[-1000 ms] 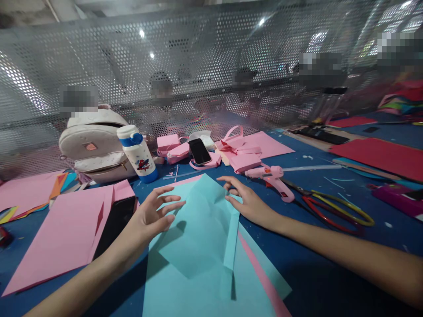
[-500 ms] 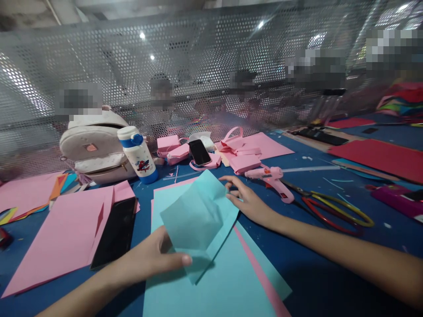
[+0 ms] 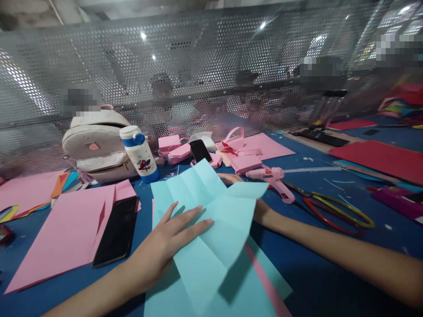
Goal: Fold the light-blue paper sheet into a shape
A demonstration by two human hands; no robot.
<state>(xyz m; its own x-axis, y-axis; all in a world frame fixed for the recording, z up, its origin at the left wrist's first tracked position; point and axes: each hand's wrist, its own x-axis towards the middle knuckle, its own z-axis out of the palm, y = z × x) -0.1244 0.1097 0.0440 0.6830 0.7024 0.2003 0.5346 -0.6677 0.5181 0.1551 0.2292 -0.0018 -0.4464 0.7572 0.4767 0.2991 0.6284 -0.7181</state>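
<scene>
A creased sheet of light blue paper [image 3: 228, 220] lies partly unfolded in front of me, its right flap lifted off the surface. My left hand [image 3: 175, 233] rests flat on the sheet's left part with its fingers spread. Behind the raised flap is my right hand [image 3: 231, 178]; most of its fingers are hidden by the paper, so its grip cannot be made out. Beneath the creased sheet are larger blue sheets [image 3: 165, 295] with a pink sheet [image 3: 264, 281] showing between them.
To the right lie a pink glue gun [image 3: 276, 178] and red-and-yellow-handled scissors [image 3: 337, 211]. A dark phone [image 3: 117, 231] and pink paper [image 3: 62, 237] are on the left. Behind stand a white backpack [image 3: 99, 145], a bottle [image 3: 140, 156] and small pink paper bags [image 3: 244, 163].
The folded blue paper has been opened out into a wider creased sheet. My left hand moved up and onto it, fingers spreading. My right hand is now mostly covered by the paper.
</scene>
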